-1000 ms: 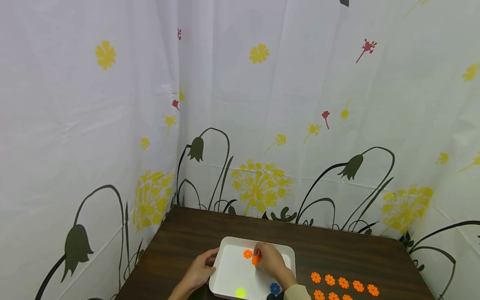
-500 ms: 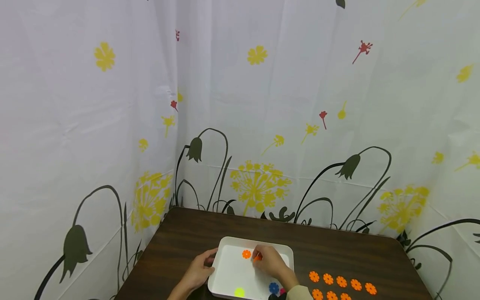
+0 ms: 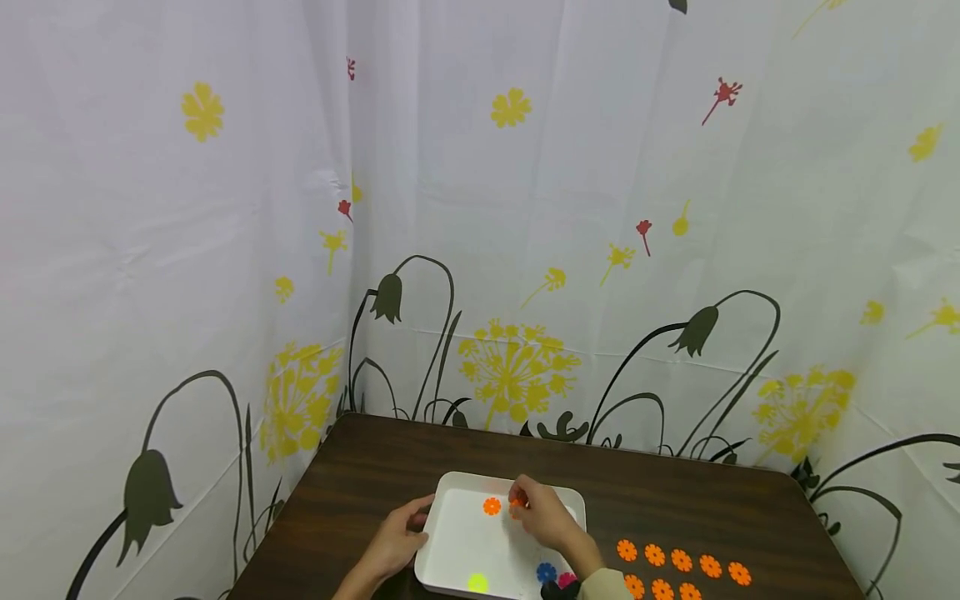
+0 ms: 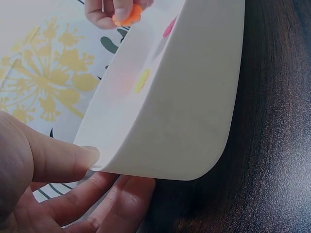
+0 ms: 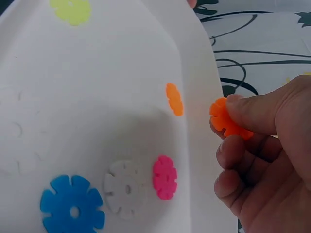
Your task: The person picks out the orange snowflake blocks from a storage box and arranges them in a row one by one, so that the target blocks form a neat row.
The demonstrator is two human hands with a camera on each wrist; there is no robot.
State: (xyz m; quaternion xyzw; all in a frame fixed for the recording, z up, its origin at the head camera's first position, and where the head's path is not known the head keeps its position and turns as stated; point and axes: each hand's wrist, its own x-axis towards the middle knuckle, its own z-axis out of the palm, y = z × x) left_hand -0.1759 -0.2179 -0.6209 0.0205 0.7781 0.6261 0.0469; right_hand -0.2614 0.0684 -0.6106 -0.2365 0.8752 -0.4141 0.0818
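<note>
My right hand point(image 3: 547, 517) pinches an orange flower-shaped plastic disc point(image 5: 224, 119) between thumb and fingers, over the far part of a white tray point(image 3: 465, 542). Its lower fingers are curled in the right wrist view. Another orange disc point(image 3: 492, 506) lies in the tray just left of that hand. My left hand point(image 3: 393, 540) grips the tray's left rim, thumb on top and fingers beneath. Also inside the tray are a yellow-green disc point(image 5: 72, 10), a blue disc point(image 5: 73, 206), a pink disc point(image 5: 165, 177) and white discs point(image 5: 122, 189) that barely stand out.
Right of the tray, several orange discs point(image 3: 681, 560) lie in rows on the dark wooden table point(image 3: 675, 500); the nearer row is cut off by the frame. A flower-printed white curtain point(image 3: 465, 208) hangs behind the table.
My right hand has shifted slightly away and to the right with the orange disc, which has turned in its fingers. The pink disc has come into sight. My left hand stays on the rim.
</note>
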